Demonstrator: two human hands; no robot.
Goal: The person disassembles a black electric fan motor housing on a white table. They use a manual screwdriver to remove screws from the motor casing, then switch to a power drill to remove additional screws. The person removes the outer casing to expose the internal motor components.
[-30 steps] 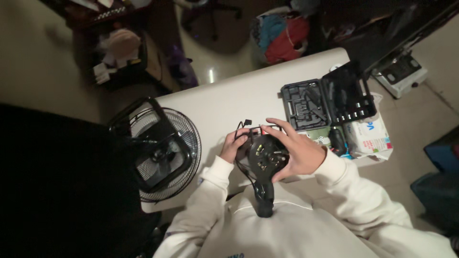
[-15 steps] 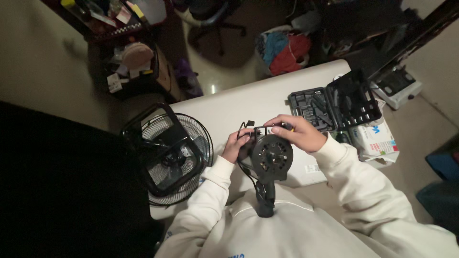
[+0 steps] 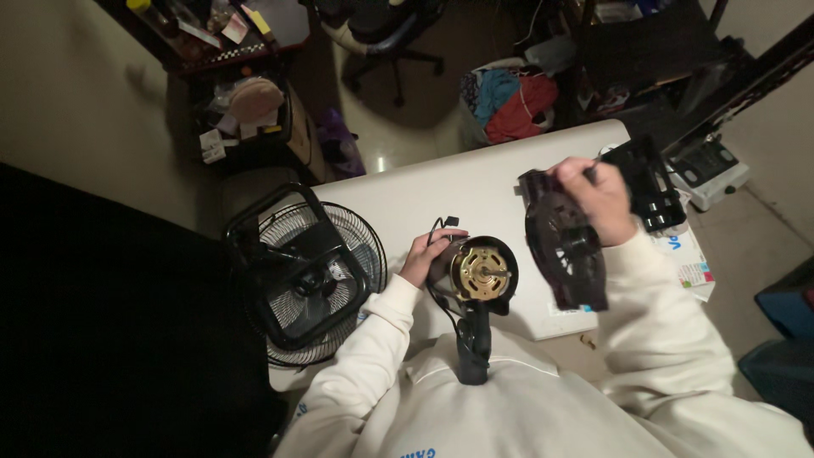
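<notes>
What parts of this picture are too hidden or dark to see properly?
- Head view: the open tool case is mostly hidden by the right hand and the black motor cover it holds.
- The back of the fan motor is hidden by the left hand.
- The left edge is too dark to make out.
- The box is part covered by the sleeve.

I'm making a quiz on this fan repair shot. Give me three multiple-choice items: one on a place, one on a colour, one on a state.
1. Where is the fan cage?
A. left of the table
B. on the chair
C. in the right hand

2. What colour is the motor face?
A. blue
B. brass
C. white

3. The black cover is:
A. on the motor
B. lifted off, held in the right hand
C. lying on the floor

Answers: 1 A, it stands at the table's left edge. 2 B, metal shines golden. 3 B, the right hand holds it apart from the motor at the left hand.
</notes>
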